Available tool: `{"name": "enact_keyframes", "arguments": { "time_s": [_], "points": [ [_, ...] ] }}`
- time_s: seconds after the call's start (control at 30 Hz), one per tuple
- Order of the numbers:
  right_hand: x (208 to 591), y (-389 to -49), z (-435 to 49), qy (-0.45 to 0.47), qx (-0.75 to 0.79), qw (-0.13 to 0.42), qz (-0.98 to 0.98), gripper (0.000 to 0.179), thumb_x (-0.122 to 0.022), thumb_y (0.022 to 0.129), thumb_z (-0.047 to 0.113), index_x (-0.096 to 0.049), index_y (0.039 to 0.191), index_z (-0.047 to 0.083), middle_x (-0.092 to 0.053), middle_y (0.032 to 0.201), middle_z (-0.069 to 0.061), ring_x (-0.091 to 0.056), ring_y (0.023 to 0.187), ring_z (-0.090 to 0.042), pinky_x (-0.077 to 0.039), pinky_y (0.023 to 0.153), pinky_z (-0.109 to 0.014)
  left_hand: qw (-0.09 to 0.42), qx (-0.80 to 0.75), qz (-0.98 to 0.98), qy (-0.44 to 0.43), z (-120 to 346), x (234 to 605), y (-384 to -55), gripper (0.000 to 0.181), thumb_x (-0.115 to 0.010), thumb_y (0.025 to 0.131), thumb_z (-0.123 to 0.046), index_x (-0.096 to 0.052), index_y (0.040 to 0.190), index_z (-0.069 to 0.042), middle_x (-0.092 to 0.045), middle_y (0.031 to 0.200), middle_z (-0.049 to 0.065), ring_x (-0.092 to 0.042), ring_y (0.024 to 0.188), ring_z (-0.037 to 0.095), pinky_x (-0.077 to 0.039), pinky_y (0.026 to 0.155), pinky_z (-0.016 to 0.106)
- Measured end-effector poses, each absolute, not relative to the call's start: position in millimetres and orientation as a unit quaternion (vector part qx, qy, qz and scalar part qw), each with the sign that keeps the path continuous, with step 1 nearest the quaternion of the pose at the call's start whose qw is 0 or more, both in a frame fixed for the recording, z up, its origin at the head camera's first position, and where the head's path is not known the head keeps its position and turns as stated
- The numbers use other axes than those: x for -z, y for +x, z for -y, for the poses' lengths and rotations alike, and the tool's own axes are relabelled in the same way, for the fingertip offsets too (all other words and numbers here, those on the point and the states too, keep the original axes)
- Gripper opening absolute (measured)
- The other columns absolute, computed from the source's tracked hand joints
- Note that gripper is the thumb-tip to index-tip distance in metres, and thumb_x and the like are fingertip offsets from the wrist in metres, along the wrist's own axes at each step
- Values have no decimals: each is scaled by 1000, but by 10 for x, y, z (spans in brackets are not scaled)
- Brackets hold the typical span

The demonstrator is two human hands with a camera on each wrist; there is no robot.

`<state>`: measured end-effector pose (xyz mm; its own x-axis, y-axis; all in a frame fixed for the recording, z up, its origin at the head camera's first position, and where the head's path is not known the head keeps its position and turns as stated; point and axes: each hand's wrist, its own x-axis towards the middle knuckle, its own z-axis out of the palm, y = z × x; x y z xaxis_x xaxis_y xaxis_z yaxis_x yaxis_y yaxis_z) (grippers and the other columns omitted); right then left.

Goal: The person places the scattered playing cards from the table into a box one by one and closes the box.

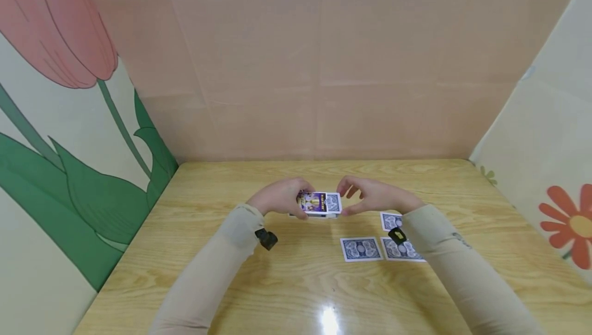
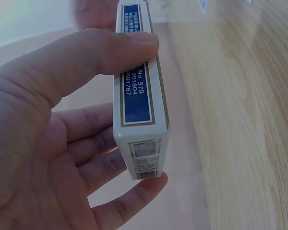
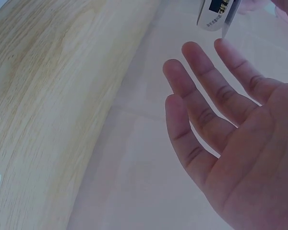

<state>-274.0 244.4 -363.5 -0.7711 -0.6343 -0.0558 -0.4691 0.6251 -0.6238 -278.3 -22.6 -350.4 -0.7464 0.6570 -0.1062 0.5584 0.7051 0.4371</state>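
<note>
My left hand (image 1: 283, 196) grips a small playing-card box (image 2: 137, 96), thumb along its blue-labelled narrow side and fingers behind and under it. Seen from the head, the box is held above the table, its upper face showing a purple-and-yellow picture and a blue patterned card back (image 1: 333, 202) at the right end. Close to that end is my right hand (image 1: 372, 194), thumb and index finger at its two corners. In the right wrist view the other fingers (image 3: 189, 96) spread loosely, holding nothing. Whether the index fingertip touches the box or card is unclear.
Face down on the wooden table (image 1: 194, 268) lie three blue-backed cards: a left card (image 1: 362, 249), a right card (image 1: 398, 251) and a farther card (image 1: 390, 220), the latter two partly behind my right wrist. A pinkish covered wall (image 1: 296, 68) stands behind, with printed panels at both sides.
</note>
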Motion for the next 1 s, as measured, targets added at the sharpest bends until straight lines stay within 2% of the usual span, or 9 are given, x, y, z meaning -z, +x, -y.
{"name": "enact_keyframes", "arguments": {
  "time_s": [0.23,0.6,0.83,1.0],
  "points": [
    [3636,-2751,-2402,-310,295,134,-894,50,-76,80,42,-53,117,18,-57,117,-1,-57,112,-30,-45,90,-51,122,-187,-914,340,222,3516,-2790,59,-84,74,-23,-60,127,-12,-62,114,-1,-58,92,9,-49,82,26],
    [3638,-2746,-2368,-311,294,130,-894,50,-76,80,41,-53,117,18,-58,119,-1,-57,113,-31,-45,91,-53,126,-190,-914,334,213,3522,-2779,58,-84,74,-22,-61,127,-12,-62,112,-2,-58,90,9,-50,80,25],
    [3621,-2689,-2413,-335,299,109,-887,39,-74,83,39,-55,111,19,-57,119,-1,-55,114,-32,-47,90,-48,126,-184,-918,329,197,3521,-2776,59,-84,74,-23,-60,128,-12,-63,112,-1,-58,90,9,-50,80,24],
    [3607,-2665,-2428,-344,290,110,-886,32,-72,85,39,-58,109,24,-57,120,2,-53,116,-35,-46,89,-51,126,-182,-919,327,202,3510,-2773,60,-84,74,-24,-60,128,-13,-63,113,-1,-58,90,9,-50,80,25]
  ]
}}
